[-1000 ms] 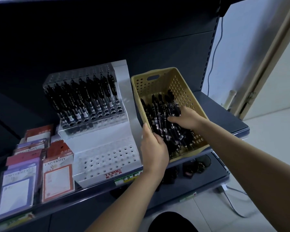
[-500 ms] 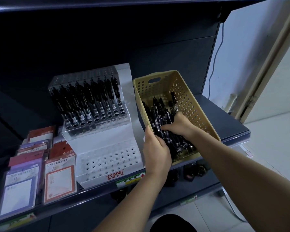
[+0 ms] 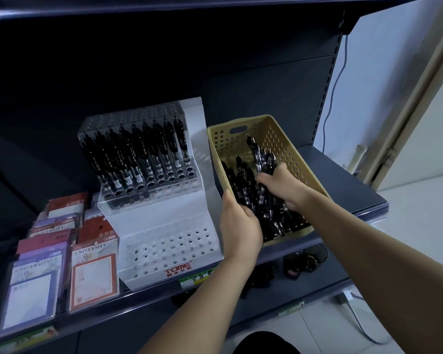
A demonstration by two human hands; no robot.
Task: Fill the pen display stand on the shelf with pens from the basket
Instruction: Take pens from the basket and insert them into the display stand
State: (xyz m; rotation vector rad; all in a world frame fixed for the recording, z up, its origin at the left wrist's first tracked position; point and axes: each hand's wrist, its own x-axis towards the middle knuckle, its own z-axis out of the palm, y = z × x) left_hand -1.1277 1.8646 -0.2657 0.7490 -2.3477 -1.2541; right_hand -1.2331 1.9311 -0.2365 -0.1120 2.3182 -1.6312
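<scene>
A white stepped pen display stand (image 3: 164, 221) sits on the dark shelf; its upper clear tier holds rows of black pens (image 3: 138, 159), while the lower white tier (image 3: 174, 246) shows bare holes. Right of it stands a tan perforated basket (image 3: 279, 139) with a heap of black pens (image 3: 266, 213). My right hand (image 3: 279, 185) is inside the basket, gripping a bunch of pens whose ends stick up toward the back. My left hand (image 3: 239, 223) holds the basket's near left rim, fingers curled inside among the pens.
Packaged certificate covers and notebooks (image 3: 92, 267) stand at the shelf's left. A lower shelf (image 3: 299, 264) carries dark round items. The shelf's front edge (image 3: 368, 210) ends at the right, beside a white wall, a cable (image 3: 335, 80) and a door frame.
My right hand has closed around a bunch of pens and lifted their ends up out of the heap. The left hand stays on the basket rim; the view has shifted slightly.
</scene>
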